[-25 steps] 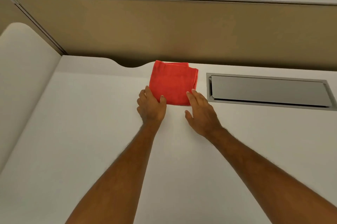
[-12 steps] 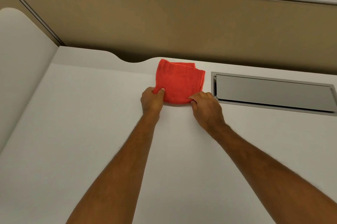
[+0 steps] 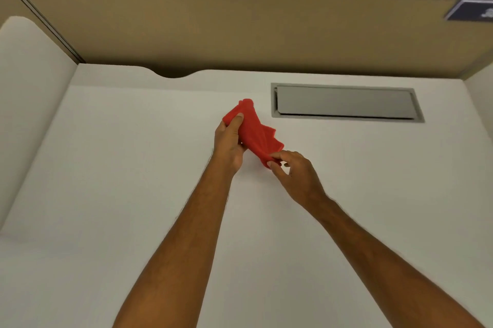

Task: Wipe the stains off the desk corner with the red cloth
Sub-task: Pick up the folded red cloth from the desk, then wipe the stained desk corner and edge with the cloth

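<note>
White tabletop (image 3: 133,194) fills most of the view, bounded at the far edge by a tan partition panel (image 3: 240,29) with windows above it. A grey recessed cable hatch (image 3: 345,102) is set into the tabletop and serves as the reference landmark below.

Position of the task item: the red cloth (image 3: 254,133) is held just to the left of the cable hatch, on its near side, and appears lifted off the tabletop, stretched at a slant between both hands.

Hand state:
- Left hand (image 3: 229,141): closed around the upper end of the red cloth, thumb pressed over the fabric.
- Right hand (image 3: 296,173): fingertips pinching the lower corner of the red cloth; the remaining fingers are loosely curled.

Task progress (judgement): the cloth is picked up and appears to be in the course of being gathered or refolded. No wiping contact with the tabletop is visible. The far left corner of the tabletop, well to the left of the cable hatch, is not yet reached. No stains can be made out at this resolution, so their location cannot be confirmed. Remaining: carry the cloth to the corner, press it down, wipe.

Containers: the cable hatch is the only compartment in view. Its lid lies shut, so its contents cannot be seen.
</note>
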